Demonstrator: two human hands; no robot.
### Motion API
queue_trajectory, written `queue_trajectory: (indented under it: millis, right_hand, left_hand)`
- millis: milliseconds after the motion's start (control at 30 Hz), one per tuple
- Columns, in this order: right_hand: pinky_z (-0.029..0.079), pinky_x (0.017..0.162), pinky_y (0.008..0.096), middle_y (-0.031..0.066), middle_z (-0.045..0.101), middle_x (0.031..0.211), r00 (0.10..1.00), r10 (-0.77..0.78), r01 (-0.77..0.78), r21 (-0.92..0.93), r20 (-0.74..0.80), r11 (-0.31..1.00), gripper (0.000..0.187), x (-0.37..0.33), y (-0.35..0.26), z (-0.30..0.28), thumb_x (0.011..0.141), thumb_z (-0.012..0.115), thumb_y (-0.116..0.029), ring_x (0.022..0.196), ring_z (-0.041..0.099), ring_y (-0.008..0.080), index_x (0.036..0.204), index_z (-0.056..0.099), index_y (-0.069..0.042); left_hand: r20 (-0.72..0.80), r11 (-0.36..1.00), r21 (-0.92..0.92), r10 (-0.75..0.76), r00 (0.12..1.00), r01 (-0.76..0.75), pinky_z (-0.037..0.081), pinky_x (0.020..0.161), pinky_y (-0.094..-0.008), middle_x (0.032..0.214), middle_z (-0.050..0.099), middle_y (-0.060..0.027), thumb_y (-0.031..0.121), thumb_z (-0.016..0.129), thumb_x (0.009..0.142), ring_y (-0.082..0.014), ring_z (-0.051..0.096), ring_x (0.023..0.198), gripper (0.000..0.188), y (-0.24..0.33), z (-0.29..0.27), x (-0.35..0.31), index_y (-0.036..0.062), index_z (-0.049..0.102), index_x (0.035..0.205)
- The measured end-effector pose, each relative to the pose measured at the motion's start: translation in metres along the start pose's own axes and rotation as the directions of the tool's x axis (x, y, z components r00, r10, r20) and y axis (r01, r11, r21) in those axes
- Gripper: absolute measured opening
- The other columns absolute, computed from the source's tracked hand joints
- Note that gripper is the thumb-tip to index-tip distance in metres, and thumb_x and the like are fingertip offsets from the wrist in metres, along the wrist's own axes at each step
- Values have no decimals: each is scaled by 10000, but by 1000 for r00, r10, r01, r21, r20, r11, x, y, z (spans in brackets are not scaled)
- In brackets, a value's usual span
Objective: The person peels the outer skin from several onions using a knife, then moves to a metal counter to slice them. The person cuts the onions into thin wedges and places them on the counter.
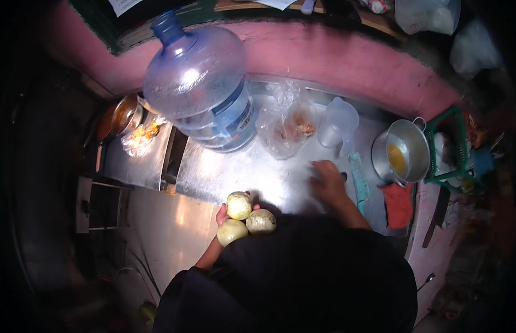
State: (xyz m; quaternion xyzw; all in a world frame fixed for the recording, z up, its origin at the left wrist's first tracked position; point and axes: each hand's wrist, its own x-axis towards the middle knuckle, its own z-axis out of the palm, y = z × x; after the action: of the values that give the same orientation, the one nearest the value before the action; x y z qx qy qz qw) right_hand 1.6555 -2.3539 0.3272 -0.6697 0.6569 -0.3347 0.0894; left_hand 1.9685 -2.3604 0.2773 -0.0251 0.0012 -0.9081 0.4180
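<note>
My left hand [222,214] cradles three round, pale yellow-green fruits or vegetables; their exact kind does not show. The topmost [239,205] rests at the fingers, a darker-blotched one [260,221] lies to its right, and the third [232,232] sits nearest my body. Most of the palm is hidden beneath them. Over the metal counter [252,177], my right hand [328,182] is blurred by motion, so its fingers are unclear. A turquoise strip-shaped object [358,176] lies just right of it.
A large blue water jug [197,83] stands at the back left. Beside it are a clear plastic bag [285,127] and a translucent pitcher [338,122]. A metal pot [382,152] with yellowish contents, a red cloth [397,205] and a green basket [432,164] are at right.
</note>
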Motion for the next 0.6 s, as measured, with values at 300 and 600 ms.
queue_trajectory:
  millis: [300, 600]
  right_hand:
    - [481, 679, 379, 111, 624, 781, 895, 284, -371, 220, 345, 902, 253, 173, -10, 76, 752, 614, -152, 738, 620, 242, 957, 608, -3]
    - [439, 790, 290, 102, 627, 867, 973, 118, -228, 883, 196, 411, 148, 259, -94, -104, 809, 547, -112, 834, 591, 181, 902, 583, -2]
  left_hand:
    - [-146, 989, 65, -126, 981, 136, 245, 1084, -456, 1398, 312, -268, 535, 443, 858, -390, 316, 1296, 757, 46, -63, 69, -4, 309, 1372]
    - [-323, 875, 82, -429, 843, 477, 223, 1097, -464, 1387, 339, -252, 450, 409, 893, -390, 337, 1286, 675, 81, -67, 115, -33, 315, 1356]
